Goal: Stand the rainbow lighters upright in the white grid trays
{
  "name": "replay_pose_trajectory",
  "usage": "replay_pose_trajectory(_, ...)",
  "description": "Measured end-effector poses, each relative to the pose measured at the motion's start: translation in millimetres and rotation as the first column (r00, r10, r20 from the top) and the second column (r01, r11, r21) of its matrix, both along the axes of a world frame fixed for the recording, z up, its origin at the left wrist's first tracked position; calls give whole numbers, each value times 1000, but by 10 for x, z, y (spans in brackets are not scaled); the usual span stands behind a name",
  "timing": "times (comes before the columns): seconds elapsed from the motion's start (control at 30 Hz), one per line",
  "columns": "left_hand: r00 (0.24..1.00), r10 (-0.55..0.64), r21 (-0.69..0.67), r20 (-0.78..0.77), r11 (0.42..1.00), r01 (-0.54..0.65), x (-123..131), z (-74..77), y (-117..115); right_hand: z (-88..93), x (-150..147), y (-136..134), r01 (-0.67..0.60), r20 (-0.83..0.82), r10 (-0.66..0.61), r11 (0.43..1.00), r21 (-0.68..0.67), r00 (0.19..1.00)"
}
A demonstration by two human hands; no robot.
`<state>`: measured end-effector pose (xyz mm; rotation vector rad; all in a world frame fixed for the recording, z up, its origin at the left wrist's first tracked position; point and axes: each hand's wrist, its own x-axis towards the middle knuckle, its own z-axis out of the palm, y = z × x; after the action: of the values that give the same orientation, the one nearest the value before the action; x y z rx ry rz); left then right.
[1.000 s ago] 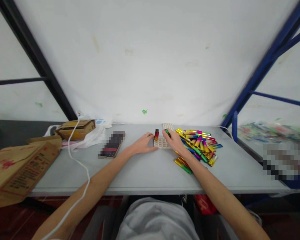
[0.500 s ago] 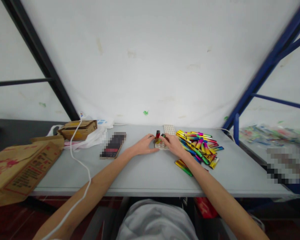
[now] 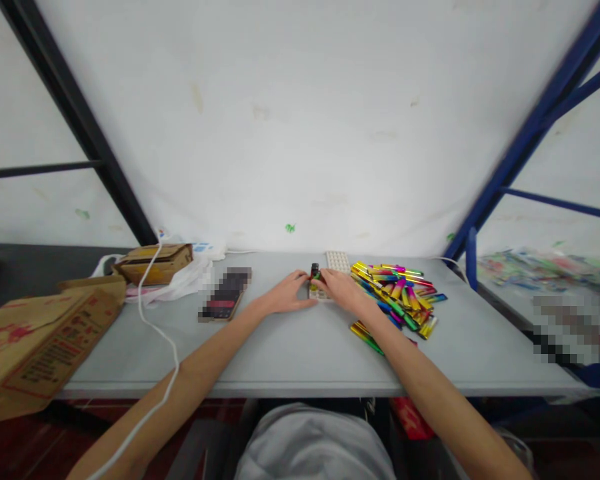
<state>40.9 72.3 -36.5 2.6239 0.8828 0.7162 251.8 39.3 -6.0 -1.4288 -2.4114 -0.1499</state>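
Note:
A small white tray with rows of holes point(image 3: 337, 259) lies at the middle back of the grey table point(image 3: 290, 340). One red and yellow lighter point(image 3: 314, 273) stands upright in its near left corner. My left hand point(image 3: 287, 293) rests flat on the table against the tray's left side, fingers stretched out. My right hand point(image 3: 341, 291) lies over the tray's near end with its fingers pinched beside the standing lighter; a bit of green shows at the fingertips. A heap of shiny multicoloured lighters point(image 3: 397, 293) lies just right of my right hand.
A phone point(image 3: 225, 300) lies left of my left hand. Further left are a white plastic bag point(image 3: 183, 283), a small cardboard box point(image 3: 153, 262) and a larger brown carton point(image 3: 35, 337). A white cable point(image 3: 153, 327) hangs over the table's front edge. Blue shelf posts point(image 3: 525, 140) rise on the right.
My right hand has moved left from the lighter heap to the tray's near left corner, carrying a green lighter up beside the standing one. My left hand has stayed put.

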Motion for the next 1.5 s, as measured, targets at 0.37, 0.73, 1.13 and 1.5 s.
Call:
replay_pose_trajectory(0.37,999,18,7,-41,1000,-17,-7,44,-17,175,881,93,217,-95,-213,976,33,972)
replay_pose_trajectory(0.73,1000,17,6,-24,1000,-17,-6,30,-11,178,1252,39,302,61,-295,935,-188,953)
replay_pose_trajectory(1.13,998,28,18,-54,999,-27,-4,42,-22,173,1091,27,442,140,-422,876,-193,896)
replay_pose_trajectory(1.5,999,22,19,-41,1000,-22,-8,24,-12,165,1003,2,454,74,-448,879,-143,891)
